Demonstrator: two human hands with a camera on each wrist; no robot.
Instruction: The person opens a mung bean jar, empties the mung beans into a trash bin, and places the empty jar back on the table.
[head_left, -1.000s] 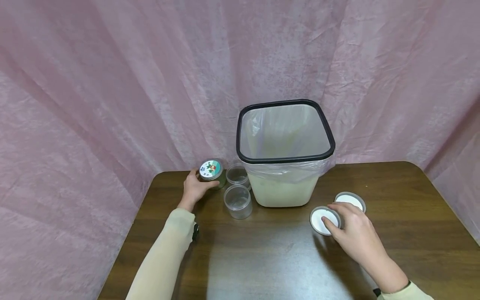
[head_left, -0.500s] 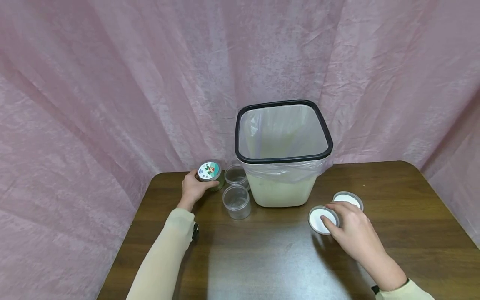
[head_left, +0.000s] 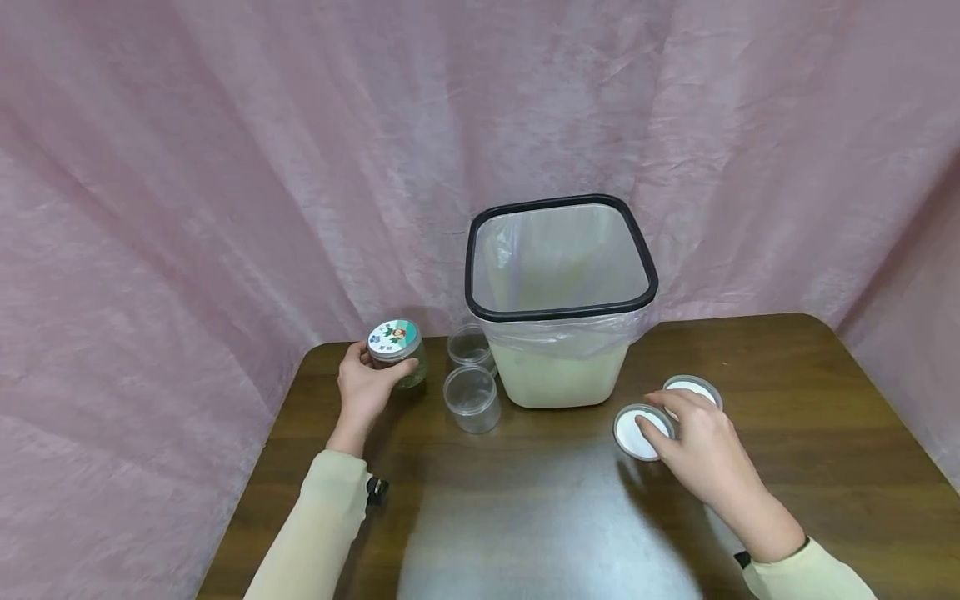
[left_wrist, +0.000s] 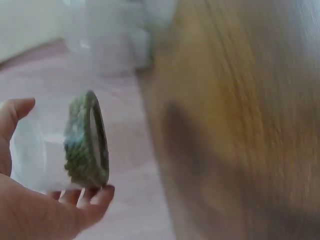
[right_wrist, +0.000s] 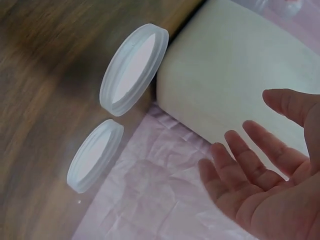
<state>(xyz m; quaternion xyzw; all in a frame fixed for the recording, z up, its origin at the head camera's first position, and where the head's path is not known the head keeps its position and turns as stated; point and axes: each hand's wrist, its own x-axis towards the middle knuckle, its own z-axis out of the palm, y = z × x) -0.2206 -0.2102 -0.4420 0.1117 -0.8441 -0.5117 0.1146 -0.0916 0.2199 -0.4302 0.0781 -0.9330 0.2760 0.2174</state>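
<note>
My left hand [head_left: 365,390] grips a clear jar [head_left: 411,371] whose lid [head_left: 393,337] has a teal and white picture label. Green crumbly stuff [left_wrist: 82,150] shows at the jar's base in the left wrist view. The jar appears raised off the table. My right hand [head_left: 705,450] hovers above two round, pale-rimmed lids with white insides, the nearer lid [head_left: 634,442] and the farther lid [head_left: 692,385]. In the right wrist view its fingers [right_wrist: 255,160] are spread loosely, apart from both lids, holding nothing.
Two clear, lidless plastic jars, a front jar [head_left: 472,404] and a back jar [head_left: 471,346], stand left of a cream bin [head_left: 562,375]. A bag lines the bin under its black rim [head_left: 562,314]. Pink curtain [head_left: 375,167] hangs behind the wooden table [head_left: 810,400].
My left hand has taken the jar leftward, away from the two clear jars, and apparently up. My right hand stays nearly still above the lids. The head view has shifted slightly.
</note>
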